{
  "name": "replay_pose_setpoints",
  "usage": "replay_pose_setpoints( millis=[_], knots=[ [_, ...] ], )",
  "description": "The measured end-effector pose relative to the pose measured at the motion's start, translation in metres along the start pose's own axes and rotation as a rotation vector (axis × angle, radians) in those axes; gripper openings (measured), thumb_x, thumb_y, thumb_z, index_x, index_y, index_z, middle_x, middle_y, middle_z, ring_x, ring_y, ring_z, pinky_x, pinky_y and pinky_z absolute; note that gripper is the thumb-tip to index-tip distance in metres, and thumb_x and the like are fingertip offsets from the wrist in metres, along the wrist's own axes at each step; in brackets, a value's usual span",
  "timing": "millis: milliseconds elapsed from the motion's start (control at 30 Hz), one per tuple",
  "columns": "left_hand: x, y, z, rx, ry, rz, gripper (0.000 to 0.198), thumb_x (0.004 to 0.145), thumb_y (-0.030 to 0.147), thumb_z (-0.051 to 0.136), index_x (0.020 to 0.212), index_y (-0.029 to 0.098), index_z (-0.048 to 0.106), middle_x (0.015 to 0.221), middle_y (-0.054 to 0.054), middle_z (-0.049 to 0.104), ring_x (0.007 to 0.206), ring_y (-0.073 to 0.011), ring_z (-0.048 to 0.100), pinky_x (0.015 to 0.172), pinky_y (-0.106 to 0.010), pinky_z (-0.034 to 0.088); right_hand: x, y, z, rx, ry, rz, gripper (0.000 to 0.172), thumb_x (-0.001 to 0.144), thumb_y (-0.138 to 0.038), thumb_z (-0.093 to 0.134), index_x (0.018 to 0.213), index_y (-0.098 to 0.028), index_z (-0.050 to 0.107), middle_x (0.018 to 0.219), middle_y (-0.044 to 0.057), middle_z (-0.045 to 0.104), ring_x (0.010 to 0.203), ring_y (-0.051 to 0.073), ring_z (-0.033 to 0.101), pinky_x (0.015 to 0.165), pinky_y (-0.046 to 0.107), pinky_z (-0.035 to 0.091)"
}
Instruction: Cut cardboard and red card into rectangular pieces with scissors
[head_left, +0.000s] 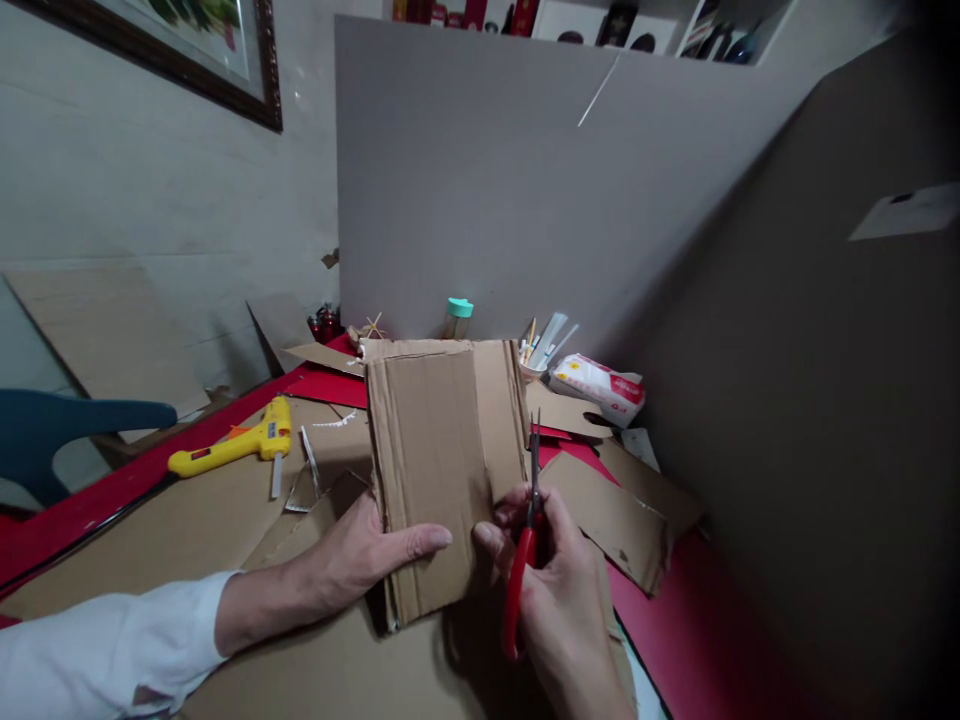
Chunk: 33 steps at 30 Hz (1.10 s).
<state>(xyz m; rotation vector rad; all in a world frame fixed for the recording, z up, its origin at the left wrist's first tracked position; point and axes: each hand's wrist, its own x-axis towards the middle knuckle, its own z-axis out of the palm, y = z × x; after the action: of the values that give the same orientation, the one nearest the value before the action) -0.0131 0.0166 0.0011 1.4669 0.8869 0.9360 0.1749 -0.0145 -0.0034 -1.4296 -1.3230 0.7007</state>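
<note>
My left hand (358, 560) grips the lower left edge of a brown corrugated cardboard piece (435, 440), thumb lying across its front. The piece stands tilted up above the table. My right hand (559, 590) is closed round red-handled scissors (529, 520), whose blades point upward along the right edge of the cardboard. A white sleeve covers my left forearm.
A yellow glue gun (232, 445) lies on cardboard sheets at the left. Loose cardboard scraps (607, 510) cover the red table (690, 630). A teal-capped bottle (456, 318), a cup of sticks (541, 345) and a white-red packet (600, 385) stand behind. Tall grey boards wall off the back and right.
</note>
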Motion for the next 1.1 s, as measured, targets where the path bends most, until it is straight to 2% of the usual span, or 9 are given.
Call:
replay_pose_setpoints(
  millis=[233,467,667,733,800,933,1033,1100],
  knots=[
    [0.002,-0.004,-0.001,0.05,0.04,-0.01,0.051,0.075,0.051,0.075,0.115,0.019,0.072,0.118,-0.011,0.075,0.112,-0.0329,0.068,0.1,-0.047,0.053,-0.002,0.0,0.004,0.089,0.019,-0.013,0.023,0.071,-0.027,0.068,0.089,-0.022,0.055,0.078,-0.001,0.063,0.069,0.018,0.06,0.067,0.03,0.046],
    [0.002,-0.004,0.001,0.032,0.092,-0.011,0.05,0.076,0.052,0.073,0.117,0.023,0.072,0.117,-0.009,0.076,0.114,-0.0336,0.067,0.101,-0.047,0.053,-0.004,-0.003,0.003,0.05,0.006,-0.033,0.019,0.077,-0.025,0.066,0.089,-0.023,0.051,0.08,-0.001,0.063,0.073,0.018,0.061,0.069,0.03,0.045],
    [0.004,-0.005,0.003,0.007,0.107,-0.058,0.04,0.062,0.043,0.084,0.098,0.025,0.08,0.1,-0.006,0.081,0.101,-0.035,0.072,0.093,-0.045,0.058,-0.004,-0.003,0.005,0.033,0.033,-0.039,0.02,0.078,-0.027,0.065,0.088,-0.023,0.049,0.079,0.0,0.063,0.072,0.019,0.06,0.068,0.03,0.045],
    [0.004,-0.006,0.003,0.028,0.112,-0.043,0.038,0.062,0.042,0.085,0.095,0.025,0.08,0.097,-0.005,0.081,0.099,-0.0352,0.073,0.092,-0.045,0.058,-0.005,-0.003,0.005,0.023,0.037,-0.021,0.02,0.077,-0.028,0.065,0.089,-0.023,0.049,0.079,0.0,0.062,0.071,0.019,0.059,0.068,0.031,0.045],
    [0.003,-0.007,0.002,0.056,0.106,-0.023,0.038,0.066,0.045,0.083,0.098,0.025,0.08,0.102,-0.005,0.081,0.102,-0.0346,0.072,0.094,-0.044,0.057,-0.006,-0.003,0.006,0.004,0.034,-0.018,0.02,0.077,-0.028,0.064,0.09,-0.023,0.05,0.078,0.0,0.062,0.07,0.018,0.059,0.068,0.031,0.044],
    [0.002,-0.007,-0.001,0.075,0.115,-0.039,0.047,0.078,0.052,0.073,0.116,0.025,0.074,0.119,-0.006,0.076,0.114,-0.0319,0.068,0.102,-0.042,0.053,-0.006,-0.002,0.006,-0.004,0.014,-0.04,0.018,0.079,-0.027,0.064,0.091,-0.023,0.051,0.082,0.002,0.065,0.076,0.02,0.062,0.07,0.031,0.045],
    [0.002,-0.008,-0.004,0.049,0.151,-0.051,0.052,0.081,0.047,0.073,0.128,0.026,0.067,0.127,-0.005,0.072,0.119,-0.0298,0.065,0.106,-0.04,0.05,-0.004,-0.006,0.001,0.016,-0.038,-0.055,0.019,0.082,-0.027,0.064,0.096,-0.023,0.052,0.086,0.003,0.07,0.081,0.021,0.066,0.073,0.03,0.047],
    [0.002,-0.009,-0.005,-0.004,0.182,-0.058,0.056,0.082,0.043,0.074,0.134,0.027,0.063,0.131,-0.005,0.07,0.122,-0.0294,0.063,0.107,-0.039,0.049,-0.003,-0.012,-0.005,0.007,-0.077,-0.061,0.018,0.086,-0.031,0.062,0.1,-0.024,0.054,0.084,0.0,0.071,0.074,0.019,0.067,0.071,0.03,0.048]
  ],
)
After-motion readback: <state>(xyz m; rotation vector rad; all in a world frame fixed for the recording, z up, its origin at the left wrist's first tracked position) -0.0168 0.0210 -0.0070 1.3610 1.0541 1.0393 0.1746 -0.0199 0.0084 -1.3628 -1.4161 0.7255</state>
